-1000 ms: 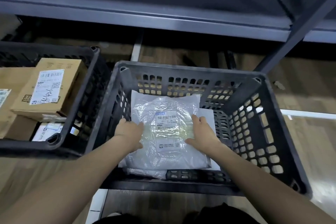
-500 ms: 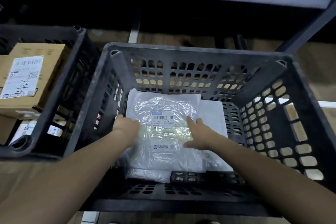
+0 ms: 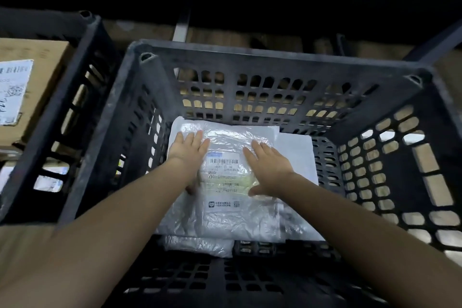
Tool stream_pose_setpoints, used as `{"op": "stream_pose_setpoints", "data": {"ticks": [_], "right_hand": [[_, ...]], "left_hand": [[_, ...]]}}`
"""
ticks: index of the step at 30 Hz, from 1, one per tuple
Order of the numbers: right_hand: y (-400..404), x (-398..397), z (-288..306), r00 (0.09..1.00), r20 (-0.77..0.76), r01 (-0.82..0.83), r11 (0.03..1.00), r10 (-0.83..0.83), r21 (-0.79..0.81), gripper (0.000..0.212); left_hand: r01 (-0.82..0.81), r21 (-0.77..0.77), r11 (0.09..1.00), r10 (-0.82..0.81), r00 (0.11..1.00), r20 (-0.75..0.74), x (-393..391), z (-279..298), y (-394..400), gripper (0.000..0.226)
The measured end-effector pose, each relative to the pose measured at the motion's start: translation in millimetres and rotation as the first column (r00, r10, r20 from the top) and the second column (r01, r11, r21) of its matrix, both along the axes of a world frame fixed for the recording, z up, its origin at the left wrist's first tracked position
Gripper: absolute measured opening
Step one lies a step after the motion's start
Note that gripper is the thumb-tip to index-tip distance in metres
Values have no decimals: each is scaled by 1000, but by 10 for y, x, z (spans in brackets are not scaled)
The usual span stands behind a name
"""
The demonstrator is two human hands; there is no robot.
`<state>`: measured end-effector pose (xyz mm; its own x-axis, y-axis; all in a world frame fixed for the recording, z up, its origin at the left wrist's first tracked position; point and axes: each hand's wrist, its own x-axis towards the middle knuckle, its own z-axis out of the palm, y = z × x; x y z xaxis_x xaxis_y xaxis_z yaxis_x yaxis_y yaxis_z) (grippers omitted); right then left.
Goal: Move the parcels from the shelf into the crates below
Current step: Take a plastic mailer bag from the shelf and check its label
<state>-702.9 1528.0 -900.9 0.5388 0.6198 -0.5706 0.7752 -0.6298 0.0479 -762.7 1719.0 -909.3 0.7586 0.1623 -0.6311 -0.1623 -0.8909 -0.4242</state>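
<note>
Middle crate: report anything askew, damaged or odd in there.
Nothing stands out. The clear plastic parcel lies flat in the black crate atop other white parcels, left hand and right hand pressing it flat. Its wrinkled film looks normal.

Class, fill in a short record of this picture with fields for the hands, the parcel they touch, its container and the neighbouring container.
left hand: flat on the plastic parcel, fingers straight
right hand: flat on the same parcel
plastic parcel: clear bag with printed label, lying on other white parcels
black crate: holds these parcels
left crate: holds a cardboard box
</note>
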Motion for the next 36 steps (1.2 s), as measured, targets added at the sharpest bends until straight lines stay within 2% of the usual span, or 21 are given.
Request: {"op": "stream_pose_setpoints", "data": {"ticks": [3, 6, 9, 11, 15, 20, 23, 27, 29, 31, 36], "right_hand": [[0, 54, -20, 997, -61, 43, 998, -41, 37, 112], [3, 8, -30, 1000, -20, 14, 1000, -14, 15, 111], [-39, -99, 17, 998, 49, -50, 998, 48, 35, 106], [-132, -219, 83, 991, 52, -128, 992, 127, 11, 113], [-300, -396, 41, 986, 15, -166, 980, 169, -110, 132], [-289, -462, -154, 991, 45, -117, 985, 124, -130, 135], [-265, -409, -104, 987, 8, -157, 973, 161, -170, 134], [-174, -171, 75, 991, -41, -130, 985, 126, -116, 129], [-108, -65, 70, 995, 8, -97, 991, 98, -92, 134], [-61, 12, 9, 998, 19, -66, 991, 68, -112, 141], [-38, 74, -183, 999, -39, -19, 992, 14, -126, 147]], "left_hand": [[-15, -40, 999, 13, 999, -41, 4, -26, 50, 131], [-20, -50, 999, 17, 998, -58, -42, 5, 42, 129], [27, -23, 999, -27, 999, -27, -129, 60, -68, 112], [32, -27, 999, -34, 996, -77, -264, 97, -187, 106], [6, 44, 999, 1, 985, -175, -499, -26, -263, 114], [44, 23, 999, -40, 987, -153, -518, -122, -229, 95], [124, -37, 992, -129, 980, -152, -452, 39, -232, 98], [130, -166, 978, -126, 992, 31, -214, 165, -223, 75], [78, -125, 989, -65, 993, 100, -125, 149, -198, 90], [15, -69, 997, -9, 997, 76, -89, 78, -153, 108], [-71, -89, 993, 73, 997, 17, -101, -97, -57, 123]]}}
